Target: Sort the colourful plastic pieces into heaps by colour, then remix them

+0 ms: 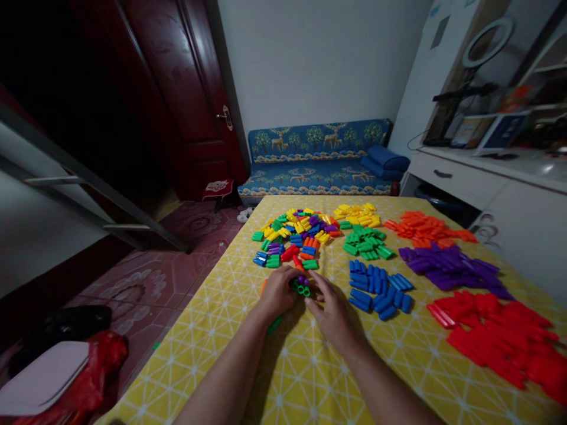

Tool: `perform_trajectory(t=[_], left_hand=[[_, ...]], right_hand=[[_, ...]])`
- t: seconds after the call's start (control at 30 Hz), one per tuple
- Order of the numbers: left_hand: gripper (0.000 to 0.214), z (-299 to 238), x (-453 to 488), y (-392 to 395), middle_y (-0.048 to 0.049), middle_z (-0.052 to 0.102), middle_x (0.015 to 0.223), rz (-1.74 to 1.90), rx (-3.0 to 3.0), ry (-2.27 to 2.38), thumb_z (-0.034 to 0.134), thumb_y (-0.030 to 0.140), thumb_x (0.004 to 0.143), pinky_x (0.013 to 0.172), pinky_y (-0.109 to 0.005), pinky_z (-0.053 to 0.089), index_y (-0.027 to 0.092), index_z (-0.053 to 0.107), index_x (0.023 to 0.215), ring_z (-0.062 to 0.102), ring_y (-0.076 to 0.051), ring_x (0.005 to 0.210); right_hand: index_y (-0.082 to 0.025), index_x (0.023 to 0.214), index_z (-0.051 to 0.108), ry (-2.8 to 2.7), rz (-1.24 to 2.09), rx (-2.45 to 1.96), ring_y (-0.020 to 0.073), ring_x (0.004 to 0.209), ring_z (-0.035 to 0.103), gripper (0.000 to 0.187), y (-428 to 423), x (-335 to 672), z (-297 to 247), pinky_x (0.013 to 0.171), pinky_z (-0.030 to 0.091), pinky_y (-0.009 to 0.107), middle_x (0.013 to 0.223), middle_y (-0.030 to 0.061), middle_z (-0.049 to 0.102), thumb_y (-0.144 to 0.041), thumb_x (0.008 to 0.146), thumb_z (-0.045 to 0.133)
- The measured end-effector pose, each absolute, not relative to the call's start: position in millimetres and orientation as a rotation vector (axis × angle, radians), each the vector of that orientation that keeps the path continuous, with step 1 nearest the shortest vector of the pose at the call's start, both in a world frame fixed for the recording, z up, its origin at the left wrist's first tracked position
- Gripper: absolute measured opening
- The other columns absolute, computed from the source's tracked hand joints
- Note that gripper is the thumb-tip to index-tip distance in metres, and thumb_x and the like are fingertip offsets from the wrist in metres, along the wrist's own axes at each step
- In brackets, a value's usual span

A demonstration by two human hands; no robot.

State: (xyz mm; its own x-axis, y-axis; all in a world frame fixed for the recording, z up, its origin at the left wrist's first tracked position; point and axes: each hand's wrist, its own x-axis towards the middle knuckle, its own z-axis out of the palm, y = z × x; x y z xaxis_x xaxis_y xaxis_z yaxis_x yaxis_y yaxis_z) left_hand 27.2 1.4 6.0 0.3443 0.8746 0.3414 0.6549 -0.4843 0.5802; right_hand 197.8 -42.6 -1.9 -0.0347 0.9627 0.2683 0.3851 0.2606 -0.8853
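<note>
Between my hands, green plastic tube pieces (pixel 301 288) show their round open ends, with purple ends (pixel 303 280) just behind them. My left hand (pixel 278 292) curls round their left side, its fingertips partly hidden. From the right, my right hand (pixel 328 306) closes on them with bent fingers, the thumb close to the green rings. Another green piece (pixel 274 324) lies beneath my left wrist, and an orange piece (pixel 264 285) peeks out left of that hand. Just beyond my fingers is a mixed pile of coloured tube pieces (pixel 301 225), with red pieces (pixel 290 254) at its near side.
Sorted piles lie to the right: yellow (pixel 358 213), green (pixel 367 242), blue (pixel 378 288), orange (pixel 427 229), purple (pixel 452 265) and red (pixel 500 330). A yellow patterned cloth (pixel 212 354) covers the table. Beyond stand a blue sofa (pixel 310 171) and a white cabinet (pixel 469 183).
</note>
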Motion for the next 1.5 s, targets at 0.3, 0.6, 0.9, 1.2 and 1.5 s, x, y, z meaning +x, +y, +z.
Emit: perform_trajectory(t=[0.3, 0.6, 0.9, 1.2, 1.5], left_hand=[[0.050, 0.4, 28.7, 2.6, -0.0072, 0.074, 0.097, 0.948, 2.257, 1.230, 0.051, 0.002, 0.064, 0.078, -0.029, 0.049, 0.019, 0.072, 0.107, 0.066, -0.021, 0.088], [0.027, -3.1, 24.0, 9.7, -0.0100, 0.072, 0.093, 1.178, 2.122, 1.363, 0.050, 0.010, 0.084, 0.075, -0.029, 0.050, 0.016, 0.070, 0.101, 0.066, -0.019, 0.084], [0.037, 6.7, 20.6, 12.5, -0.0071, 0.073, 0.085, 1.478, 1.178, 1.228, 0.070, 0.045, 0.076, 0.068, -0.028, 0.051, 0.014, 0.072, 0.097, 0.066, -0.018, 0.074], [0.049, 22.7, 31.4, -4.2, -0.0123, 0.069, 0.114, 1.301, 1.049, 0.913, 0.080, 0.043, 0.070, 0.082, -0.031, 0.053, 0.018, 0.067, 0.111, 0.065, -0.026, 0.107], [0.045, 12.7, 56.6, -15.0, -0.0115, 0.068, 0.115, 1.244, 1.253, 0.784, 0.080, 0.036, 0.072, 0.099, -0.039, 0.047, 0.019, 0.068, 0.112, 0.062, -0.026, 0.112]], right_hand=[[-0.026, 0.115, 0.064, -1.549, 0.809, -1.161, 0.0221, 0.107, 0.063, 0.031, -33.1, 195.5, -16.4, 0.095, 0.050, 0.039, 0.114, 0.0041, 0.069, -0.028, 0.085, 0.057], [-0.020, 0.097, 0.066, -1.504, 0.774, -1.163, 0.0188, 0.086, 0.066, 0.018, -41.2, 197.8, -9.7, 0.077, 0.052, 0.029, 0.092, 0.0039, 0.071, -0.032, 0.087, 0.056], [-0.025, 0.130, 0.059, -2.114, 0.561, -1.207, 0.0230, 0.118, 0.061, 0.045, -56.5, 183.7, 8.2, 0.095, 0.051, 0.035, 0.139, 0.0057, 0.056, -0.015, 0.087, 0.053], [-0.030, 0.143, 0.043, -1.713, 0.599, -1.110, 0.0225, 0.121, 0.059, 0.049, -50.1, 186.7, -4.6, 0.096, 0.054, 0.038, 0.132, 0.0053, 0.062, -0.025, 0.095, 0.046], [-0.026, 0.122, 0.059, -1.631, 0.476, -1.043, 0.0205, 0.120, 0.056, 0.038, -46.0, 184.8, -11.9, 0.101, 0.050, 0.037, 0.126, 0.0096, 0.054, -0.012, 0.089, 0.045]])
